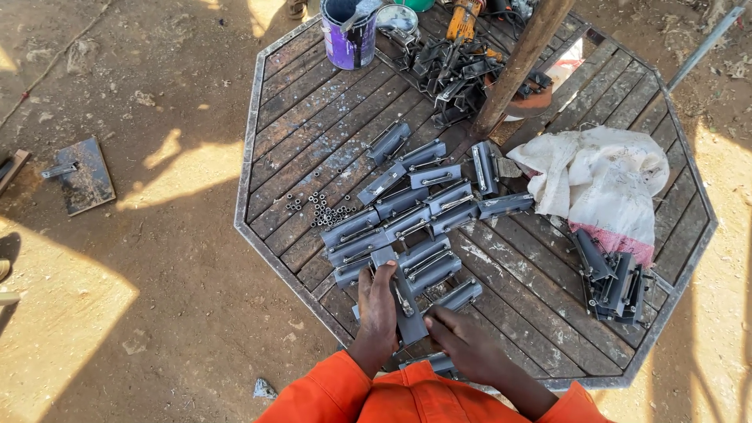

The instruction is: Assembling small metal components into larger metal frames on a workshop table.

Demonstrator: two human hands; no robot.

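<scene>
My left hand [377, 309] and my right hand [462, 341] together hold one grey metal latch plate with a bolt [404, 301] above the near edge of an octagonal wooden table [313, 117]. The left hand grips its left side; the right hand's fingers rest at its lower end. Several more grey latch plates [407, 211] lie spread in rows just beyond it. A small heap of dark nuts [321, 210] sits to their left. My sleeves are orange.
A white sack [603, 176] lies at the right, darker latch parts [615, 282] below it. A rusty pole [517, 66] rises from the table. A purple paint can [349, 33] and a dark parts pile [450, 70] stand far. A metal plate [82, 174] lies on the dirt.
</scene>
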